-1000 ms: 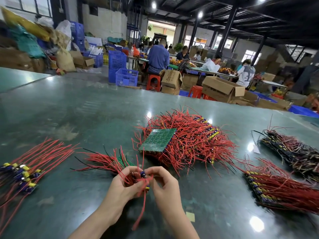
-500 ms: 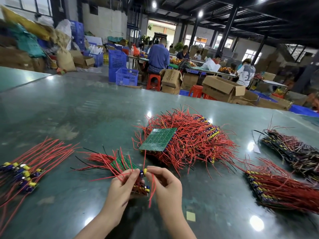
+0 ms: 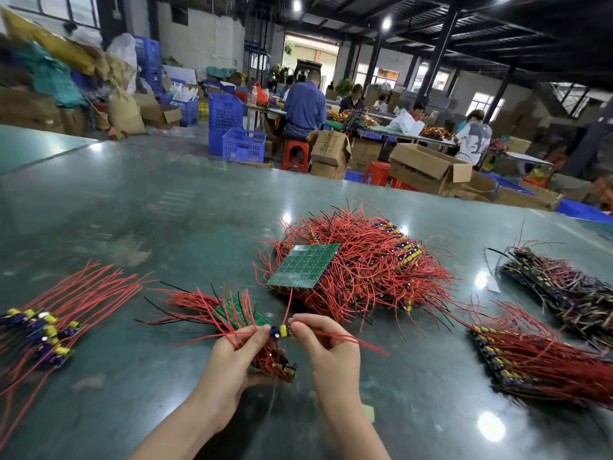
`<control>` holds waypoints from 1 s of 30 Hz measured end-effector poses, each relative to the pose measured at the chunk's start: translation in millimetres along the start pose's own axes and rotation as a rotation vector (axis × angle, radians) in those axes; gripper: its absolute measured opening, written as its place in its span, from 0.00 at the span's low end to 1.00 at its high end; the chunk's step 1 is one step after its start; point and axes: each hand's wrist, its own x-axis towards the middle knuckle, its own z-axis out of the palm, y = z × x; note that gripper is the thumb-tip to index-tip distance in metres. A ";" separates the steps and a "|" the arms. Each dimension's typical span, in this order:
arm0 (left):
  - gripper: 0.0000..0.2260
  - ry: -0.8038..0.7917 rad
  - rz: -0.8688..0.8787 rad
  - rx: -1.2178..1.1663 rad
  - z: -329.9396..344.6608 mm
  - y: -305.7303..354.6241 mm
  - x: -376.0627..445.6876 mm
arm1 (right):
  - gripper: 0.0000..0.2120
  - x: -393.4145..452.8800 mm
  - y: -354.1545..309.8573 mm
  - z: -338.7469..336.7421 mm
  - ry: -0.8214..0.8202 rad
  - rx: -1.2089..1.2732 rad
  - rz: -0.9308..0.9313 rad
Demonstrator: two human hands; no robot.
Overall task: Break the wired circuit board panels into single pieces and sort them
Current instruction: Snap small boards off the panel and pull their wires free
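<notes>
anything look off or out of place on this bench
One thing stands out: a bare green circuit board panel lies tilted, solder side up, against the big heap of red-wired boards, unlike the flatter stacks. A small pale scrap lies on the grey-green table near the right hand.

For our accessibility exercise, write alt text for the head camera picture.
Two hands snap a small wired circuit piece: the left hand grips a strip of boards, the right hand pinches the end piece. Piles of red-wired boards lie on the green table.
</notes>
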 end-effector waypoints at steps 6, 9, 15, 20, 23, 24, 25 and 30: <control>0.09 -0.070 0.004 0.089 -1.3 -2.0 -4.8 | 0.15 0.0 3.9 -0.5 0.117 -0.171 -0.153; 0.20 -0.102 0.056 0.157 1.2 -3.3 -7.0 | 0.14 -1.1 5.8 -1.2 0.141 -0.225 -0.245; 0.17 0.038 0.040 0.010 1.3 -1.8 -2.5 | 0.11 -3.2 5.6 2.7 0.105 -0.226 -0.303; 0.13 0.054 -0.013 -0.075 -0.8 -1.0 0.9 | 0.14 -5.1 0.5 5.1 0.072 -0.110 -0.085; 0.09 0.051 -0.025 -0.093 -1.5 -0.3 2.6 | 0.12 -3.2 0.9 4.3 0.069 0.005 0.044; 0.08 0.050 -0.026 -0.098 -1.0 -0.7 3.1 | 0.11 -2.2 1.9 4.4 0.085 0.082 0.106; 0.07 0.051 -0.025 -0.094 -0.3 -0.5 3.1 | 0.10 -1.7 2.6 4.8 0.103 0.168 0.171; 0.09 0.090 0.030 -0.025 -3.1 -0.9 6.4 | 0.07 1.4 2.8 2.1 0.065 0.264 0.246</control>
